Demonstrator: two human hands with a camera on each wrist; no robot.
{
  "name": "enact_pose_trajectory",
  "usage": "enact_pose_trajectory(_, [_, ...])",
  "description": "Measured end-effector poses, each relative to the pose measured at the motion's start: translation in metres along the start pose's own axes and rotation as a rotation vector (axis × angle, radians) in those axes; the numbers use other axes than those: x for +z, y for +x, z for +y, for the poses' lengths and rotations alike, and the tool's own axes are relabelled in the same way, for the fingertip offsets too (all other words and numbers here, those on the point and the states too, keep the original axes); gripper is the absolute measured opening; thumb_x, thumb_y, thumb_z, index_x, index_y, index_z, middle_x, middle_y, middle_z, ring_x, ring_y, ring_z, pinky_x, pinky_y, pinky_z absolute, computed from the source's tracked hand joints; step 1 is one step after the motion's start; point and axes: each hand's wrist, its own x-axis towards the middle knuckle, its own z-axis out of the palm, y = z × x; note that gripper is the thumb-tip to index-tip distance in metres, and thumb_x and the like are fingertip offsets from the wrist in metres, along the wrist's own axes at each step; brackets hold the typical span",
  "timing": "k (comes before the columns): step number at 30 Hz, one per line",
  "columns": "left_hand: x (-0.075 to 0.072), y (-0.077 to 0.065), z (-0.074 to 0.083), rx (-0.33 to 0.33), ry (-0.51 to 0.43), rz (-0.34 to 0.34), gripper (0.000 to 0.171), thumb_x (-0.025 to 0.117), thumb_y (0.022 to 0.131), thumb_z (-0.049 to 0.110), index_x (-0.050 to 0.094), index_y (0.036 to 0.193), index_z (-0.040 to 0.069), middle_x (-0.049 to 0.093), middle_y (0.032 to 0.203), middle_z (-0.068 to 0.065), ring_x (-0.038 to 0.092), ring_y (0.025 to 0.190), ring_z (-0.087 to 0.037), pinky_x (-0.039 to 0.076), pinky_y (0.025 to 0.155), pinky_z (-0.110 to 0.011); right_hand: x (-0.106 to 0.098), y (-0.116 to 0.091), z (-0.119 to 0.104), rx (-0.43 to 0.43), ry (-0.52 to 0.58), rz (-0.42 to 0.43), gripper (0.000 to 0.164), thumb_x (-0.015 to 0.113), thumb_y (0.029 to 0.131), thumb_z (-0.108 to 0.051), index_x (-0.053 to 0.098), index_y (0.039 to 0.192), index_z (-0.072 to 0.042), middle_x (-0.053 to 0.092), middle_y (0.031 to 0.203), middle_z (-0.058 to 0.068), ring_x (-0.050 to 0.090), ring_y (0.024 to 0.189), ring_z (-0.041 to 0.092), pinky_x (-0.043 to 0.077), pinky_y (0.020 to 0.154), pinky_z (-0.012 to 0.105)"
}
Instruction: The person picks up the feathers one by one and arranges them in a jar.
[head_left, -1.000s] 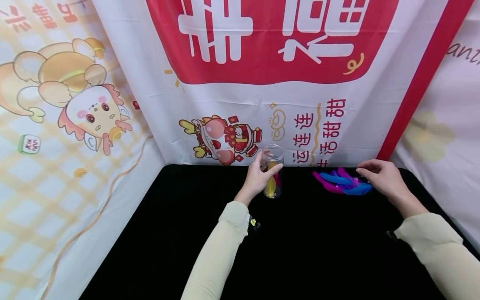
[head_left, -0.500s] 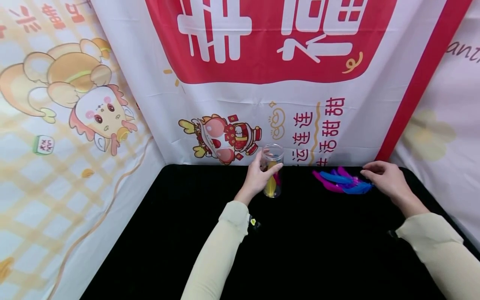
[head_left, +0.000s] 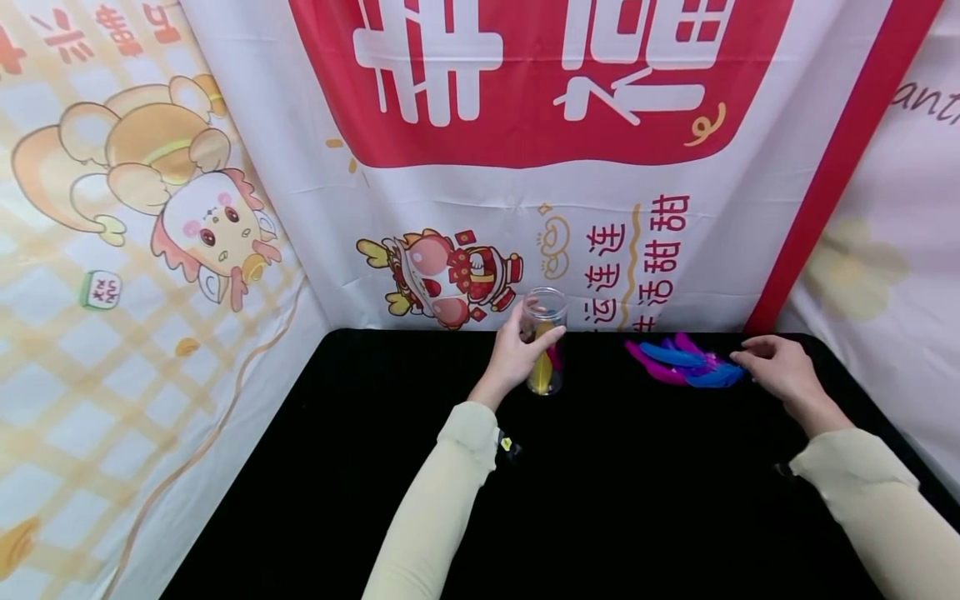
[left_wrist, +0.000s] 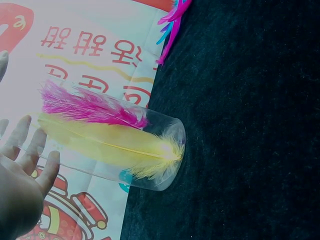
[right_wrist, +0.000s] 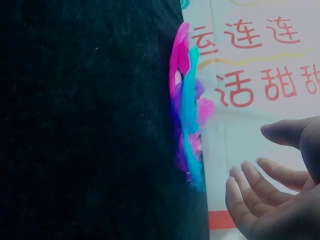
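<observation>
I have the clear tube upright near the far edge of the black table, with a yellow feather and a pink feather inside. The left hand grips it, thumb in front, fingers round the far side; neither has shifted over the last second. To the tube's right lie the loose feathers, their spread looking unchanged. What I see change is the right hand: it has drawn slightly rightward, now just beside them, fingers spread, thumb apart, pinching nothing. I judge that no loose feather is being carried at this moment.
</observation>
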Motion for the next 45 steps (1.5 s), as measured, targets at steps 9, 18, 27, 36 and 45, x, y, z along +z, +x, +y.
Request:
enact_pose_trajectory(9, [-0.001,0.002,-0.001,-0.007,-0.003,-0.007,0.062,0.075,0.095,0.039,0.045,0.147,0.024,0.061,0.139,-0.008,0.055,0.131,-0.018,0.04,0.115,-0.046,0.006,0.002,0.017,0.077,0.019,-0.001,0.056,0.061,0.101,-0.033,0.056,0.131,0.014,0.069,0.108,0.019,0.062,0.067,0.005,0.055,0.06,0.027])
enact_pose_trajectory(18, [0.0,0.0,-0.001,-0.005,0.016,-0.003,0.072,0.075,0.094,0.042,0.042,0.152,0.015,0.062,0.134,0.003,0.054,0.132,-0.018,0.041,0.114,-0.044,0.01,0.004,0.033,0.152,0.15,-0.07,0.057,0.059,0.103,-0.028,0.049,0.133,0.02,0.068,0.099,0.004,0.063,0.074,0.001,0.059,0.067,0.027])
enact_pose_trajectory(27, [0.002,-0.001,-0.001,0.008,0.006,0.002,0.063,0.075,0.094,0.04,0.045,0.147,0.024,0.061,0.14,-0.008,0.055,0.131,-0.017,0.041,0.114,-0.043,0.012,0.005,0.037,0.156,0.269,-0.119,0.053,0.057,0.104,-0.022,0.048,0.131,0.022,0.067,0.091,-0.007,0.064,0.076,-0.005,0.059,0.07,0.024])
enact_pose_trajectory(36, [0.001,-0.003,0.0,-0.001,-0.003,-0.006,0.069,0.075,0.094,0.039,0.042,0.151,0.019,0.061,0.139,-0.004,0.053,0.134,-0.018,0.04,0.115,-0.044,0.018,0.007,0.038,0.143,0.349,-0.138,0.054,0.055,0.105,-0.02,0.044,0.134,0.023,0.066,0.089,-0.017,0.065,0.077,-0.007,0.059,0.071,0.022])
enact_pose_trajectory(45, [0.002,-0.004,0.002,-0.007,-0.008,-0.01,0.064,0.075,0.095,0.038,0.044,0.149,0.021,0.06,0.141,-0.01,0.054,0.134,-0.019,0.04,0.115,-0.046,0.025,0.008,0.035,0.144,0.327,-0.127,0.054,0.058,0.105,-0.024,0.046,0.138,0.017,0.065,0.088,-0.019,0.064,0.08,-0.003,0.058,0.071,0.022])
